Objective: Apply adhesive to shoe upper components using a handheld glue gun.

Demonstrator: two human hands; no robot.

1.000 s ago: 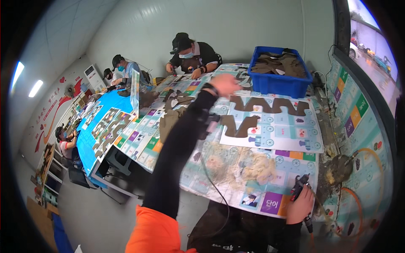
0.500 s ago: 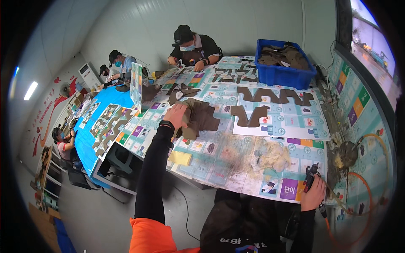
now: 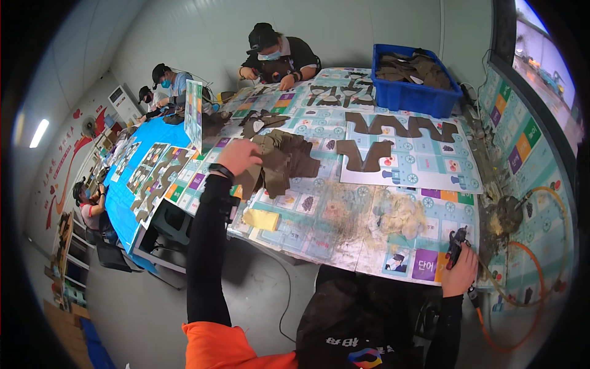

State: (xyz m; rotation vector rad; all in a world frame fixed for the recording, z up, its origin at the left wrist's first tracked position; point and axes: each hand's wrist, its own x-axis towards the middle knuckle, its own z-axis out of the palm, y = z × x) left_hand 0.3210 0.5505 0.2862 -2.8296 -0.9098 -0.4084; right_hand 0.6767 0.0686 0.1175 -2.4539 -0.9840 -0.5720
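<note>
My left hand (image 3: 238,156) is at the left edge of a stack of dark brown cut pieces (image 3: 281,161), its fingers closed on one brown piece (image 3: 248,181) that hangs below them. At the table's near right corner, my right hand (image 3: 461,269) grips a black spray gun (image 3: 456,243), with an orange hose (image 3: 491,335) running off from its lower end. Ahead lies a white printed board (image 3: 424,175) bearing a zigzag row of brown pieces (image 3: 399,128) and a V-shaped brown piece (image 3: 362,155).
A yellow pad (image 3: 260,219) lies near the table's front edge. Yellowish residue (image 3: 399,218) crusts the printed table cover. A blue crate (image 3: 418,98) of brown pieces stands far right. Across the table a co-worker (image 3: 279,58) handles pieces; others sit left along a blue-covered table (image 3: 147,147).
My left hand has shifted left from the top of the stack, drawing a brown piece off with it. My right hand still holds the spray gun near the corner.
</note>
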